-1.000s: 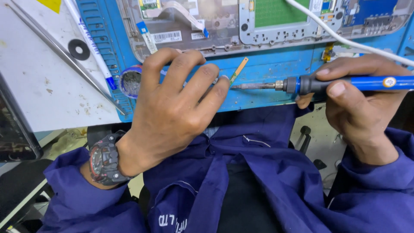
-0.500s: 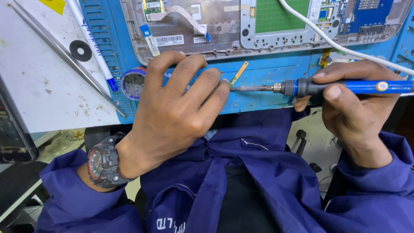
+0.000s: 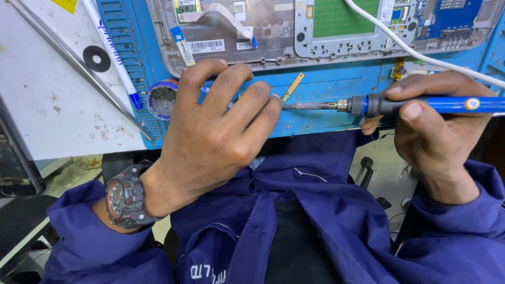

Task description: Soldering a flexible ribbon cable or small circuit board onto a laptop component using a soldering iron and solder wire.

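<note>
Head view. We see the left hand (image 3: 221, 131) spread palm-down on the blue mat (image 3: 326, 113), its fingertips (image 3: 271, 102) pressing on the lower end of a small gold flex strip (image 3: 292, 88); the fingers lie loosely apart and flat, pinning rather than clasping. The strip lies tilted on the mat, just below the opened device shell (image 3: 252, 42). The right hand (image 3: 436, 121) is closed around the blue soldering iron (image 3: 421, 105), thumb on top, fingers wrapped beneath the handle. We note the iron lies nearly level, its tip (image 3: 294, 105) pointing left and reaching the strip beside the left fingertips; actual contact we cannot tell. A white cable (image 3: 400, 44) crosses the shell. Left of the hand sit a small blue tin (image 3: 160, 100), a pen (image 3: 113, 52) and tweezers (image 3: 79, 66). A wristwatch (image 3: 123, 202) sits on the left wrist.
</note>
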